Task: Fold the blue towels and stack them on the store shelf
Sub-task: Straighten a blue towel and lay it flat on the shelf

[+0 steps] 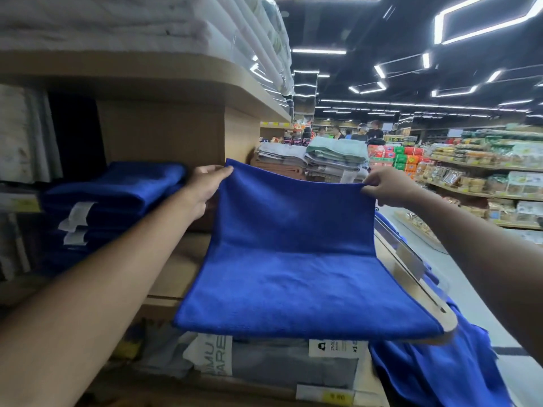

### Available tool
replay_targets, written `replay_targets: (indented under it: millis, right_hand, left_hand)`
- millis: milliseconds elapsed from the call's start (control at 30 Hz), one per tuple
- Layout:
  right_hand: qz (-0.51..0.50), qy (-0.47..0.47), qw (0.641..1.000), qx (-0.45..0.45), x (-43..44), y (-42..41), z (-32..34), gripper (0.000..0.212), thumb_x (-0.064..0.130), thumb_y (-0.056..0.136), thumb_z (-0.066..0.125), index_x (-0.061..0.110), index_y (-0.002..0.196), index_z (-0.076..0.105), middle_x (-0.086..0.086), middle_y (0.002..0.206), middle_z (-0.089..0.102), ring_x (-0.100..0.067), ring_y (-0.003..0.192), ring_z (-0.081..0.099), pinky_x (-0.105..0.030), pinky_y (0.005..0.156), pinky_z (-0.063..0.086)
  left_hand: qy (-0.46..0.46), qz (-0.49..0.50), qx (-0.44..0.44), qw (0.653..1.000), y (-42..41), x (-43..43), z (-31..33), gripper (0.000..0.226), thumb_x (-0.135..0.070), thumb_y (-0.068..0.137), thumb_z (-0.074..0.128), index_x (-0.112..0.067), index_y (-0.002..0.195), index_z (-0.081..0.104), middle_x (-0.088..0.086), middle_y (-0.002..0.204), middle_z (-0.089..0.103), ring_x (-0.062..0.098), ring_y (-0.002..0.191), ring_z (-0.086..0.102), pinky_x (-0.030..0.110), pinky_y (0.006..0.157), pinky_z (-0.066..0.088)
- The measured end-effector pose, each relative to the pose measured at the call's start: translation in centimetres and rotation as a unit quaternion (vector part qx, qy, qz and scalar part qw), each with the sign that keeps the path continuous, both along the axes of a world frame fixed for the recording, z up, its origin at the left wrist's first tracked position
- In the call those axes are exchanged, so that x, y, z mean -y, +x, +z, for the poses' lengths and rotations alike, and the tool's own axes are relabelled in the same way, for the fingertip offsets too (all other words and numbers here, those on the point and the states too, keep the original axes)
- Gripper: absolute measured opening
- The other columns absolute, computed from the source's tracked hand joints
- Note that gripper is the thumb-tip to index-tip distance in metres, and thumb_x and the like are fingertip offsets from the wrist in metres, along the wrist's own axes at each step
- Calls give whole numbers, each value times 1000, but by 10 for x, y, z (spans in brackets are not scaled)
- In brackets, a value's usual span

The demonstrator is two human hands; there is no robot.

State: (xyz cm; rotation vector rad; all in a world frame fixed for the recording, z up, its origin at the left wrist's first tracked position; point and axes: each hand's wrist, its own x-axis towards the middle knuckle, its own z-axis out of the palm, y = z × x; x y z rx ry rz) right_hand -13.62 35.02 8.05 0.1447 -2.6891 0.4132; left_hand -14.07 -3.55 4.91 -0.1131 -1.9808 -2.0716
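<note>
The blue towel (293, 259) sits just right of the folded stack (117, 189) of the same blue ones. Its near half is flat on the wooden shelf board (449, 321) and its far half is lifted up. The left hand (202, 186) has its grip pinched on the far left corner and the right hand (385, 186) is pinching the far right corner, so the held edge runs side to side between them. The towel's length runs straight away from the person.

My guess is the next move brings that raised edge back over the flat half. After that it all goes left onto the stack, and the left hand is the nearer one for that.

Further right of the stack, past the board's edge, a loose heap (435, 371) of unfolded blue towels hangs low. There are grey packaged goods (279, 365) underneath and white towels (102, 22) on the shelf above the stack. Far right of it is a shop aisle with grocery shelves (484, 177), blurry shoppers and strip lights overhead.
</note>
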Motion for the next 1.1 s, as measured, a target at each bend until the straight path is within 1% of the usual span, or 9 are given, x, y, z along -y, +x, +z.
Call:
replay_targets:
  millis: [200,367,433,500,633,733,867,967,1100]
  right_hand:
    - [85,-73,993,-42,-7,71,9,9,16,96,67,18,92,74,1,86,72,-1,44,57,-13,40,43]
    - [131,-82,987,-37,-17,138,5,15,13,93,71,27,89,73,26,75,69,-2,45,56,-14,41,44]
    - [157,-76,984,-16,-19,165,-9,20,10,91,72,30,88,74,22,75,71,-4,44,55,-13,41,42]
    - [179,-45,983,18,-21,187,-32,23,12,88,75,36,87,75,15,80,73,-5,46,56,-13,44,42]
    - [158,76,973,149,-12,222,-58,13,55,83,75,48,93,73,18,104,68,-5,63,59,-15,58,41]
    - [147,74,981,100,12,227,-49,38,76,80,59,44,91,74,30,96,65,5,68,57,-13,63,39]
    - [156,21,987,31,87,192,-61,22,53,96,57,39,101,73,33,78,66,7,66,60,-15,59,38]
    - [182,10,979,88,149,157,-86,37,38,104,49,25,136,60,4,131,62,-14,103,60,-26,84,43]
    - [137,77,977,143,174,128,-112,46,50,105,37,15,130,56,-4,145,51,-27,135,45,-42,108,38]
  left_hand:
    - [19,-1,-35,999,42,15,1,12,-25,97,62,-24,84,65,-10,79,71,10,70,65,27,65,50]
    - [-61,-34,-102,992,96,34,-7,18,-20,97,59,-27,83,68,-8,85,73,8,74,66,25,71,51]
    - [-99,-78,-153,980,123,46,-21,26,-13,96,58,-27,80,73,-9,82,74,4,74,68,20,67,54]
    - [-164,-125,-187,960,148,60,-44,11,-20,87,63,-22,85,73,-9,84,73,3,79,67,18,72,55]
    - [-327,-189,-141,915,184,79,-78,28,-40,80,57,-23,89,77,0,93,76,13,89,71,18,80,50]
    - [-339,-113,-159,920,186,70,-76,30,-47,82,53,-31,84,78,-9,91,77,6,90,71,15,80,49]
    - [-364,-30,-192,911,165,12,-58,26,-21,95,52,-30,95,76,-18,97,76,2,96,70,22,86,52]
    - [-491,-9,-142,860,146,-39,-66,36,-12,99,44,-18,125,68,2,125,70,21,118,63,32,100,48]
    - [-615,-11,-26,788,130,-53,-93,35,-27,103,35,-15,132,52,10,145,53,29,132,49,43,108,39]
